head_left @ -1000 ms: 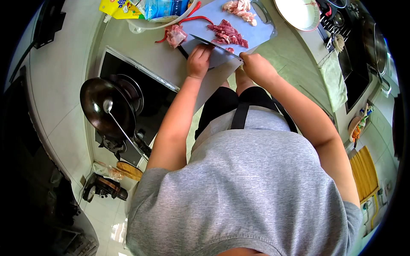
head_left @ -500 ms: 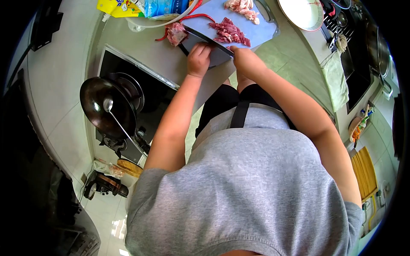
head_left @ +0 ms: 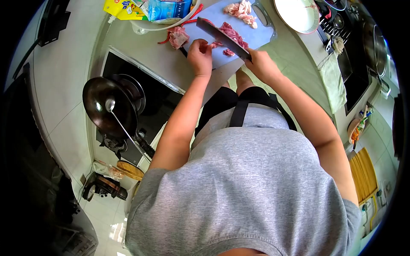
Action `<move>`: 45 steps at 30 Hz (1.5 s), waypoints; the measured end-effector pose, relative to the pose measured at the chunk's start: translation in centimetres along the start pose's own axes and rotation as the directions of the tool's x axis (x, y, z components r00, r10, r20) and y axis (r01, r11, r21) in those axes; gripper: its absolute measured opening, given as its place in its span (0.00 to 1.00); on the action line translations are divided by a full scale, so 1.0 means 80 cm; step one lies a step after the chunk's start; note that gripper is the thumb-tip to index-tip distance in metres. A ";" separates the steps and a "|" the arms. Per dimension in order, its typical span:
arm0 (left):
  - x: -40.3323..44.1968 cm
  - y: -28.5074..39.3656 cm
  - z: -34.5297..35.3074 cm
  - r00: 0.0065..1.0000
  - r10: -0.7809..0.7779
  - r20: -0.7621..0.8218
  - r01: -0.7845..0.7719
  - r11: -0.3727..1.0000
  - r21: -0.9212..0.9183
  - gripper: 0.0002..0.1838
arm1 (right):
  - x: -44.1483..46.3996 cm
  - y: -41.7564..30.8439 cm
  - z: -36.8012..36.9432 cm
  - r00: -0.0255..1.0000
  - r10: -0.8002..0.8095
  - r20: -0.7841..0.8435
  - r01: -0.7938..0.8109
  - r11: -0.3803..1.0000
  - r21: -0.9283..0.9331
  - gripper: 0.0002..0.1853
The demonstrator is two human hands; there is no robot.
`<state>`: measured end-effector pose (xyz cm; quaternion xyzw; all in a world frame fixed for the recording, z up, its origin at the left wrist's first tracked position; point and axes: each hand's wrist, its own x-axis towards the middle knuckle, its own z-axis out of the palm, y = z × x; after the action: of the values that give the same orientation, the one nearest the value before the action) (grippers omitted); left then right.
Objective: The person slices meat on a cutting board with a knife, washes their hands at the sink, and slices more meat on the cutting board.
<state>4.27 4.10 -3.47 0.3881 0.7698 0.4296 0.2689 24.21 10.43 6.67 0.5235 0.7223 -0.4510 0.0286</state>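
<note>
My right hand [head_left: 261, 66] grips a cleaver [head_left: 223, 37] by its handle. The broad dark blade slants up and left over a pale blue cutting board [head_left: 264, 35]. Beside the blade, my left hand [head_left: 200, 57] is closed, its fingertips pinching a small strip of meat [head_left: 216, 44]. Sliced red meat [head_left: 232, 33] lies behind the blade, partly hidden by it. A small red scrap [head_left: 228, 53] rests in front of the blade. Pale fatty meat pieces [head_left: 241, 13] are piled at the board's far end. Left of my left hand sits a larger meat chunk [head_left: 178, 37].
A red-handled or red-edged strip [head_left: 193, 20] lies by the board's left side. Yellow and blue packets [head_left: 168, 9] stand at the back left. A white bowl [head_left: 299, 15] is at the right. A wok [head_left: 109, 106] with a ladle [head_left: 110, 105] sits on the left stove.
The cleaver has lifted and swung to the right with my right hand, uncovering more board. My left hand has turned, and a small meat strip now shows at its fingertips.
</note>
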 end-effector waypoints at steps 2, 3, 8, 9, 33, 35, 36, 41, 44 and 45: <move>0.000 -0.004 -0.006 0.998 0.042 -0.043 -0.044 0.998 -0.055 0.06 | -0.006 0.012 0.008 0.996 0.006 0.090 -0.005 1.000 -0.016 0.17; 0.001 -0.007 -0.012 0.993 0.077 -0.087 -0.087 0.991 -0.106 0.05 | -0.008 0.020 0.012 0.996 0.004 0.085 -0.003 1.000 -0.017 0.17; -0.007 -0.018 -0.049 0.994 -0.032 -0.101 0.007 0.972 -0.235 0.06 | -0.011 0.043 0.035 0.994 0.045 0.104 -0.033 0.992 -0.120 0.16; -0.006 -0.014 -0.055 0.991 -0.030 -0.128 -0.005 0.963 -0.268 0.07 | -0.011 0.038 0.032 0.997 0.059 0.052 -0.049 0.984 -0.171 0.15; 0.043 0.045 -0.075 0.959 0.254 -0.126 -0.151 0.834 0.531 0.22 | -0.060 0.047 -0.018 0.983 -0.176 -0.046 0.130 0.856 -0.501 0.16; 0.051 0.034 -0.072 0.973 0.203 -0.114 -0.096 0.795 0.598 0.24 | -0.062 0.052 -0.012 0.984 -0.171 -0.043 0.127 0.860 -0.494 0.16; 0.056 0.026 -0.070 0.983 0.154 -0.101 -0.050 0.749 0.660 0.26 | -0.062 0.052 -0.010 0.986 -0.161 -0.046 0.119 0.866 -0.485 0.15; 0.074 -0.003 -0.058 0.975 0.209 -0.074 -0.112 0.751 0.651 0.26 | -0.065 0.054 -0.011 0.992 -0.123 -0.037 0.096 0.900 -0.425 0.16; 0.095 -0.034 -0.069 0.961 0.272 -0.055 -0.191 0.792 0.581 0.20 | -0.066 0.056 -0.009 0.994 -0.100 -0.043 0.075 0.915 -0.397 0.16; 0.099 -0.029 -0.074 0.935 0.348 -0.071 -0.266 0.819 0.509 0.16 | -0.065 0.057 -0.010 0.994 -0.101 -0.052 0.074 0.926 -0.371 0.16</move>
<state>-5.40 7.17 -3.22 0.5266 0.7997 0.2874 0.0256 30.48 7.37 6.99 0.4916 0.8172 -0.2898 0.0805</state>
